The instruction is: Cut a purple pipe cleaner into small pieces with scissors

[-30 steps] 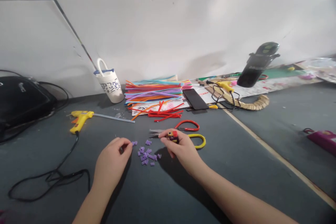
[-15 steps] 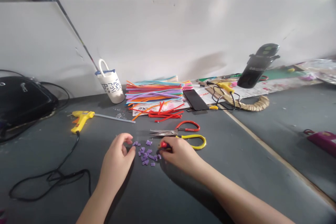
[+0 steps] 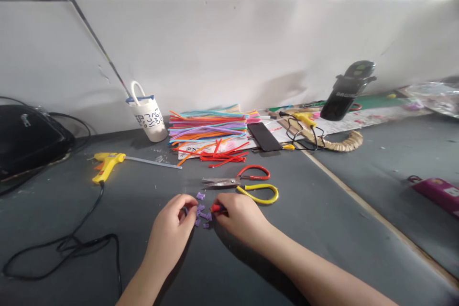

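My left hand (image 3: 175,224) rests at the left of a small heap of cut purple fuzzy pieces (image 3: 202,215). Its fingers are curled, thumb near index finger, with some purple pieces showing between them. On the heap's other side, my right hand (image 3: 241,213) is closed on a small object with a red end (image 3: 215,208); most of it is hidden in the fingers, so its kind does not show. Just beyond the hands lie open scissors (image 3: 229,182) with one red and one yellow handle. A lone purple piece (image 3: 200,196) sits between hands and blades.
Behind lie red pipe cleaners (image 3: 225,157), a multicoloured bundle of them (image 3: 208,126) and a black phone (image 3: 264,136). At left are a yellow glue gun (image 3: 107,165) with its cord and a white cup (image 3: 149,119). A black bottle (image 3: 342,95) stands back right, near a purple case (image 3: 439,193).
My left hand has moved right, its thumb and fingers drawing nearer each other around the left-hand purple pieces. The heap is more compact. My right hand has shifted slightly left, still holding the red-ended object.
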Tool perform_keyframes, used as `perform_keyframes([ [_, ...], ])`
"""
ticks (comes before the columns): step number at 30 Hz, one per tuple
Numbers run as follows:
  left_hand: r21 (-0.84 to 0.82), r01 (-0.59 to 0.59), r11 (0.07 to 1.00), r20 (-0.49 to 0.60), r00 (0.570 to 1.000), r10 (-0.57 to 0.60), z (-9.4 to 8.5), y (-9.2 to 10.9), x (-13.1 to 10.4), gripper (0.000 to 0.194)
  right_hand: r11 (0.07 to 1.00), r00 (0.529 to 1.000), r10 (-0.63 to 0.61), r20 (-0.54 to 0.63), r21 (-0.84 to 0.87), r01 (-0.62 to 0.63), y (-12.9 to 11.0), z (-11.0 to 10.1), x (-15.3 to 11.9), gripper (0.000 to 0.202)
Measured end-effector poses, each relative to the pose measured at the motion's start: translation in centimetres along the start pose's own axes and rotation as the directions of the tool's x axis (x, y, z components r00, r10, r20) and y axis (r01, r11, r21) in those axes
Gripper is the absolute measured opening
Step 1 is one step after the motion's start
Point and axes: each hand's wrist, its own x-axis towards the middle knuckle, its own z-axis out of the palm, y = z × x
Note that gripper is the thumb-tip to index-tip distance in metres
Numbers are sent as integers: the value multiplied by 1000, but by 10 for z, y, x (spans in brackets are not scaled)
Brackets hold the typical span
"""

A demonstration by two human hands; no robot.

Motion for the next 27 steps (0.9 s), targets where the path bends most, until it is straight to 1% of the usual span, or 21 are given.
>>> perform_keyframes([
  [2,-187,81,979,91,994,-65,1,3,-2,12,998,999,-36,-33,56,38,-1,-4,-1,17],
  [3,-284,148,947,151,983,-108,1,5,-4,14,992,996,-75,-56,93,80,-1,-5,-1,20],
  [5,-432,288,855,258,947,-189,2,9,-7,19,969,979,-172,-105,163,188,-1,-6,-4,22],
  [7,-511,375,773,324,917,-231,3,12,-9,23,939,958,-249,-145,207,276,-1,-6,-6,23],
  [10,-561,398,726,363,906,-216,4,11,-10,25,916,943,-293,-158,238,325,-1,-5,-8,24],
  [12,-586,408,701,382,901,-204,4,8,-9,24,906,948,-270,-166,289,309,-3,-6,-7,24],
  [14,-619,419,664,391,898,-202,3,5,-8,22,887,966,-183,-181,392,242,-4,-8,-5,19],
  [16,-640,427,638,386,897,-213,3,3,-6,21,840,979,-75,-188,517,164,-5,-10,-3,14],
  [18,-646,428,632,380,898,-220,4,2,-5,21,787,986,-14,-164,607,112,-6,-10,-2,9],
  [20,-651,423,631,378,901,-214,5,1,-5,23,759,992,1,-129,646,83,-6,-8,-1,5],
  [22,-652,420,631,380,901,-207,6,1,-5,22,755,995,3,-99,653,62,-7,-7,-1,3],
  [27,-630,436,643,395,892,-217,7,1,-8,20,786,997,-23,-78,614,66,-8,-6,-3,6],
])
